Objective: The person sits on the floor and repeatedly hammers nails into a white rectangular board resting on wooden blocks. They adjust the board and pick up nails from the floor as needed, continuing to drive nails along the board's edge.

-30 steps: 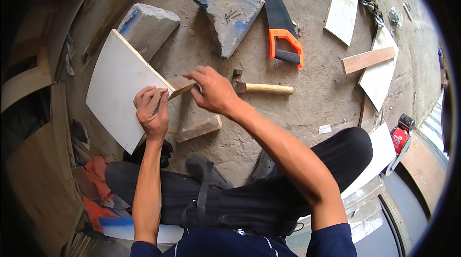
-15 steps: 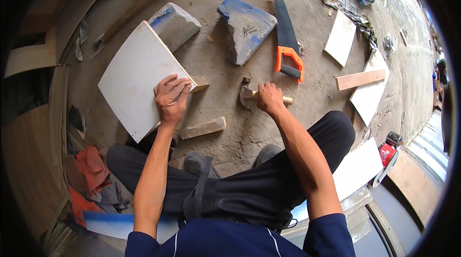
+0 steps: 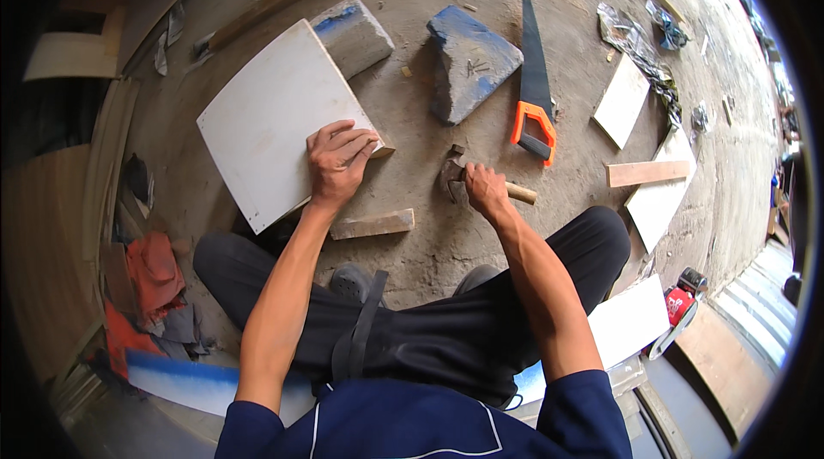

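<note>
A large white board (image 3: 266, 120) with one curved edge lies tilted to the left, with a bit of wood (image 3: 387, 151) showing under its right corner. My left hand (image 3: 336, 166) rests on that corner, fingers bent and pinched together at the edge. Whatever the fingertips may hold is too small to make out. My right hand (image 3: 487, 191) is closed around the wooden handle of a claw hammer (image 3: 452, 172), close to its head and low over the floor. Several nails (image 3: 477, 68) lie on a blue-stained concrete chunk (image 3: 468, 94) beyond the hammer.
A handsaw (image 3: 534, 73) with an orange handle lies right of the chunk. Another concrete block (image 3: 356, 39) stands behind the board. A short wood block (image 3: 374, 225) lies near my feet. White panels (image 3: 622, 103), a wood strip (image 3: 645, 173) and a red power tool (image 3: 681, 303) are at right.
The whole view has shifted, so the scene sits farther right and slightly lower. Both hands keep their holds, and the hammer has moved slightly left relative to the floor.
</note>
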{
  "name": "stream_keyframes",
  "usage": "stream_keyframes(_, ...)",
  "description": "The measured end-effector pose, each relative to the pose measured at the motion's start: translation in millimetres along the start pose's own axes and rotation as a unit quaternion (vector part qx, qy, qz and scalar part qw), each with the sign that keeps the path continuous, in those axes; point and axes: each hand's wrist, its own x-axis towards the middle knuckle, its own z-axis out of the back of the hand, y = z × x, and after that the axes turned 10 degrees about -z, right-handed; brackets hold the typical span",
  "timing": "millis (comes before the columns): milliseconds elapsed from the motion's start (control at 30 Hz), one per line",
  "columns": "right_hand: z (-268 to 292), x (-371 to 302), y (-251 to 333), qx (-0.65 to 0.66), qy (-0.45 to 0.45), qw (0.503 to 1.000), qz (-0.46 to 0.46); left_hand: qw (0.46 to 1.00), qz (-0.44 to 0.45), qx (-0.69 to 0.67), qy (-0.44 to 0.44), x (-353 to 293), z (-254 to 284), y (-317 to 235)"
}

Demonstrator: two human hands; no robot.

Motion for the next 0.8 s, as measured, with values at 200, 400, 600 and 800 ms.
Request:
stream_keyframes(200, 56.3, 2.2, 8.9, 0.057, 0.11, 0.992, -0.015, 1.0, -0.003, -0.01, -0.023, -3.9, -3.9, 7.1)
stream_keyframes(400, 81.3, -1.8, 3.2, 0.209, 0.053, 0.975, -0.049, 0.999, -0.01, -0.016, -0.036, -0.4, -7.1, 3.7)
stream_keyframes(600, 171.7, -34.3, 55.0, 0.462, 0.08, 0.881, -0.063, 0.998, -0.009, -0.017, -0.054, -4.7, -7.4, 5.6)
stream_keyframes(800, 198.7, -56.5, 97.8, 0.512, 0.036, 0.858, 0.026, 0.999, -0.015, -0.014, -0.046, -7.1, -5.2, 9.8)
